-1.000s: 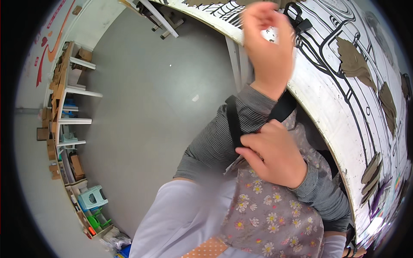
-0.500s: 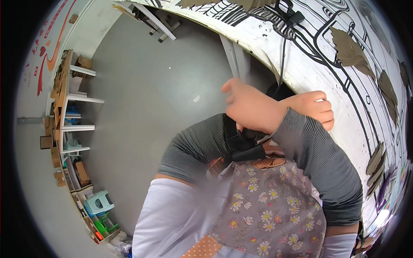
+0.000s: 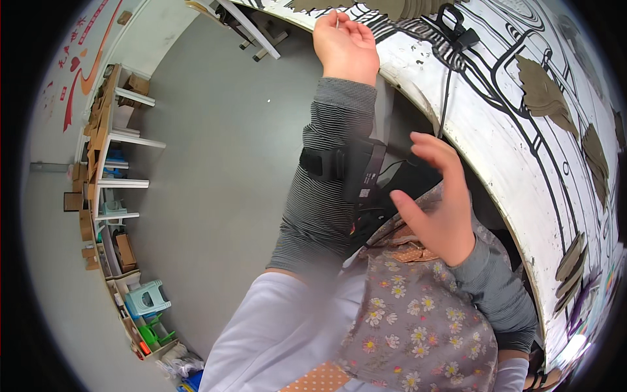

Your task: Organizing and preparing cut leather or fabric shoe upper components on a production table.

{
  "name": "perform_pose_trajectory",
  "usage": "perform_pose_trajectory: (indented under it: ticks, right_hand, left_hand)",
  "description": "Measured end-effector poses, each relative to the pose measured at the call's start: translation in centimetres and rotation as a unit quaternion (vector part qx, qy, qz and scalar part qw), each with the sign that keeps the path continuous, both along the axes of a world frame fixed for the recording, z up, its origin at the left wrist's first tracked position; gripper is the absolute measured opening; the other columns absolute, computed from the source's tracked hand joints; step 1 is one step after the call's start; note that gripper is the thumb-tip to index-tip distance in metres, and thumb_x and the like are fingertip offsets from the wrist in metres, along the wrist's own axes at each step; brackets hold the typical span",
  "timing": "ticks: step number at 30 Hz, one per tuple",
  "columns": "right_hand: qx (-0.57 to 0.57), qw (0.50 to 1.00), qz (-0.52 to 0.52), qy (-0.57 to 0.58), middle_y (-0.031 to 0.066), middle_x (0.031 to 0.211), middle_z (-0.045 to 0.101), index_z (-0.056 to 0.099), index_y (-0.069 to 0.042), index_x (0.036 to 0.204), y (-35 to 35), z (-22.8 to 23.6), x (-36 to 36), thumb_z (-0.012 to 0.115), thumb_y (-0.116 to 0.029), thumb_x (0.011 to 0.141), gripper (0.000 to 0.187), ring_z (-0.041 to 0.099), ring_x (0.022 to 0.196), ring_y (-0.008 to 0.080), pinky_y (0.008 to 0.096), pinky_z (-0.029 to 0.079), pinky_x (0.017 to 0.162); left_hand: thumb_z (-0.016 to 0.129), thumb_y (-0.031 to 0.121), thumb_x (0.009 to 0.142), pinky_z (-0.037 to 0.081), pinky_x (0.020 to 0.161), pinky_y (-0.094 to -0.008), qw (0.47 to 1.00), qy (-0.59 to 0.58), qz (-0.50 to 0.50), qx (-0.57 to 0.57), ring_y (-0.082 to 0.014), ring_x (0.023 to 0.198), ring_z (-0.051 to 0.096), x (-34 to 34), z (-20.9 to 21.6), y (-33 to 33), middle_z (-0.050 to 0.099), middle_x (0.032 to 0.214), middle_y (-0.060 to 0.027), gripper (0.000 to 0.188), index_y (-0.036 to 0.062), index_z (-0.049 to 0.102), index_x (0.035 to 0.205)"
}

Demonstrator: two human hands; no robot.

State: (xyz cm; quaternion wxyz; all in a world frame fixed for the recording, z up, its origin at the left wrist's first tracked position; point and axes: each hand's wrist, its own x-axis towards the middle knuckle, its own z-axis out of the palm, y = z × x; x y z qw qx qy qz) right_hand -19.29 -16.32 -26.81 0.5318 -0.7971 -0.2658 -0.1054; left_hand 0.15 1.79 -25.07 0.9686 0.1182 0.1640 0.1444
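My left hand (image 3: 346, 49) is held up at the table's curved edge, palm turned upward and fingers curled in, with nothing visible in it. A black box-shaped device (image 3: 364, 171) sits against my left forearm on a black strap (image 3: 321, 163), over the grey striped sleeve (image 3: 312, 209). Nearer my body, my right hand (image 3: 447, 202) is open, thumb and fingers spread, just right of the device and apart from it. Thin black cables run beside the device. Below it, a grey flowered apron (image 3: 418, 313) covers my lap.
The white table (image 3: 483, 137) with black line drawings curves along the right. On it lie brown leaf-shaped clay pieces (image 3: 543, 91) and a black clip-like stand (image 3: 457, 29) with a cable hanging down. A shelf (image 3: 98, 163) with boxes and stools (image 3: 149, 299) lines the left wall.
My crossed arms have come apart. The left hand has swung forward and left, and its forearm is straightened. My right hand has drawn back toward me and spread its fingers. The view has shifted slightly.
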Motion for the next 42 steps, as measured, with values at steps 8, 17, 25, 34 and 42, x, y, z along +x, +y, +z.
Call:
perform_pose_trajectory:
  ticks: [8,17,25,34,42]
  right_hand:
    - [0.064,0.951,0.009,0.302,0.007,0.09,0.059,0.054,-0.001,0.103,2.6,0.2,0.5,0.086,-0.031,0.081,0.049,0.058,0.072,0.0142,0.03,0.048,0.061]
    - [0.171,0.769,0.134,0.601,0.0017,0.072,0.064,0.062,0.0,0.095,1.9,-1.4,-2.4,0.069,-0.039,0.098,0.039,0.054,0.052,0.0063,0.0236,0.041,0.046]
    - [0.363,0.841,0.0,0.401,0.0097,0.111,0.068,0.057,0.006,0.129,2.9,-1.2,0.8,0.074,-0.032,0.096,0.053,0.061,0.109,0.013,0.0291,0.05,0.093]
    - [0.444,0.69,0.082,0.566,0.0123,0.122,0.069,0.055,0.009,0.139,1.7,-1.9,0.4,0.069,-0.021,0.097,0.054,0.06,0.117,0.0156,0.03,0.046,0.104]
    - [0.319,0.722,0.133,0.599,0.012,0.135,0.062,0.043,0.009,0.147,1.0,-0.6,0.7,0.071,-0.028,0.098,0.068,0.056,0.125,0.0173,0.0308,0.045,0.106]
  left_hand:
    - [0.055,0.013,0.098,0.032,0.054,-0.0219,0.91,-0.096,0.263,0.306,-0.0063,0.059,0.041,0.7,2.1,-3.5,0.051,0.075,0.0028,0.007,0.0055,0.055,0.096]
    - [0.06,0.0,0.097,0.038,0.059,-0.0203,0.573,-0.206,0.397,0.687,-0.0036,0.067,0.047,1.0,3.4,-2.7,0.054,0.077,0.0017,0.01,-0.0005,0.062,0.107]
    - [0.056,0.002,0.102,0.039,0.061,-0.0191,0.798,-0.217,0.296,0.479,-0.0035,0.066,0.05,-0.1,4.0,-5.8,0.057,0.076,0.0022,0.008,-0.0008,0.061,0.107]
    - [0.057,0.006,0.101,0.036,0.059,-0.0188,0.868,-0.198,0.203,0.407,-0.0031,0.067,0.046,0.4,5.1,-6.0,0.055,0.076,0.0032,0.007,0.0017,0.062,0.105]
    - [0.062,0.007,0.097,0.043,0.066,-0.026,0.807,-0.195,0.163,0.532,-0.014,0.071,0.054,0.6,2.4,-6.8,0.059,0.083,-0.0046,0.019,0.0009,0.061,0.114]
